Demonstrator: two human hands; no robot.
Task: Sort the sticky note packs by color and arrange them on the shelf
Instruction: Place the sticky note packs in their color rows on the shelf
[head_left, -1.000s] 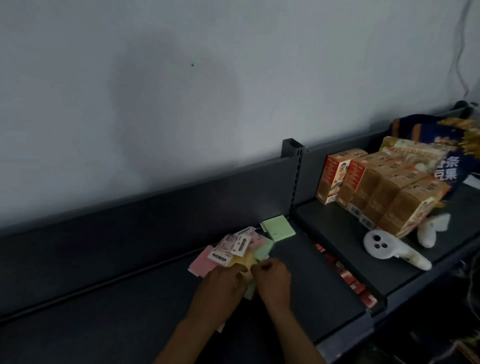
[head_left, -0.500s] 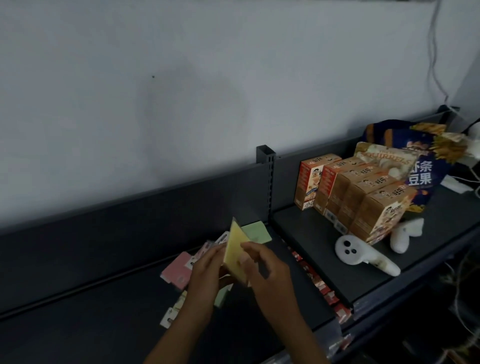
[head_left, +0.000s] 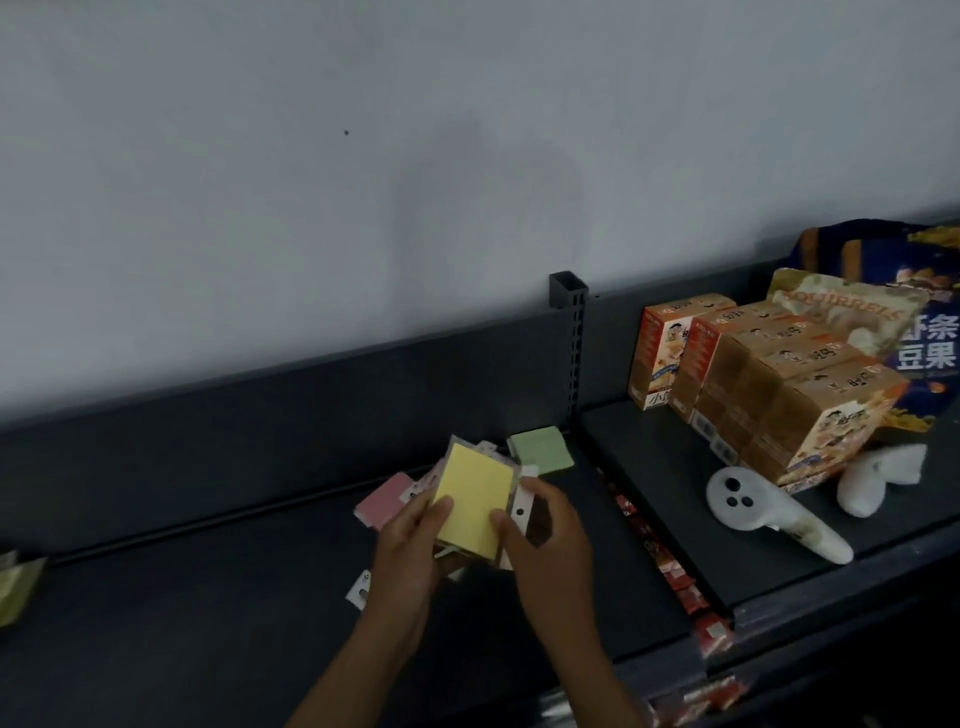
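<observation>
Non-task items, all right of the fingers: row of orange snack boxes (head_left: 769, 384) on raised dark shelf section (head_left: 649, 493); blue snack bag (head_left: 893, 312) behind them; white controller (head_left: 769, 512) lying flat in front; second white controller (head_left: 878, 478) beside the boxes. Grey wall (head_left: 363, 156) above.

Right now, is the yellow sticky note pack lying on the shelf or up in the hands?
Up in the hands. The yellow pack is tilted, pinched between the left hand and right hand.

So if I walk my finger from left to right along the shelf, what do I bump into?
Yellow-green packet at the edge → pink pack → yellow pack, gripped by both hands → white controller → second white controller.
</observation>
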